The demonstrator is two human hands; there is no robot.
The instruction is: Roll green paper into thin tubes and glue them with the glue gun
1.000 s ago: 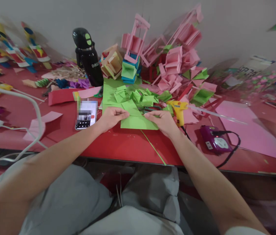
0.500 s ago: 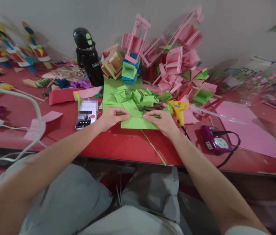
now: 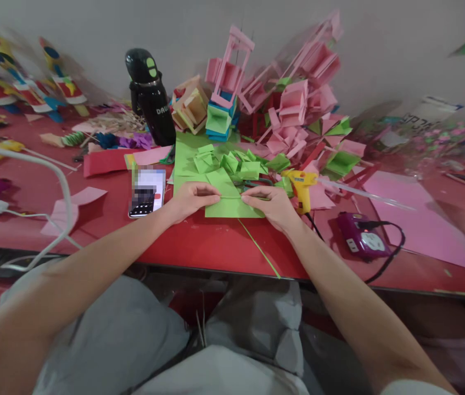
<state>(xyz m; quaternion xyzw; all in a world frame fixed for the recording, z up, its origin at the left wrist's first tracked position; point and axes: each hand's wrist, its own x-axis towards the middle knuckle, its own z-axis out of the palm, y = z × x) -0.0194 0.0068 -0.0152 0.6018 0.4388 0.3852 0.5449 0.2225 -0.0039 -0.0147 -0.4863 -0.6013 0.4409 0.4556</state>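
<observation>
A sheet of green paper (image 3: 234, 208) lies near the front of the red table, with a narrow fold or strip running across it. My left hand (image 3: 193, 198) pinches the left end of that fold between thumb and fingers. At its right end, my right hand (image 3: 271, 203) pinches in the same way. Just beyond my hands sit several small folded green paper pieces (image 3: 229, 163). A thin green paper strip (image 3: 259, 248) lies on the table in front of the sheet. Scissors behind the sheet are partly hidden by paper.
A yellow glue gun (image 3: 300, 186) lies right of my hands, near a purple power socket box (image 3: 364, 237) with a black cord. On the left are a phone (image 3: 148, 192), a black bottle (image 3: 152, 101) and a white cable (image 3: 65, 192). Pink paper constructions (image 3: 293, 104) stand behind.
Both hands keep their pinch on the green paper and have hardly moved. The whole view has shifted very slightly.
</observation>
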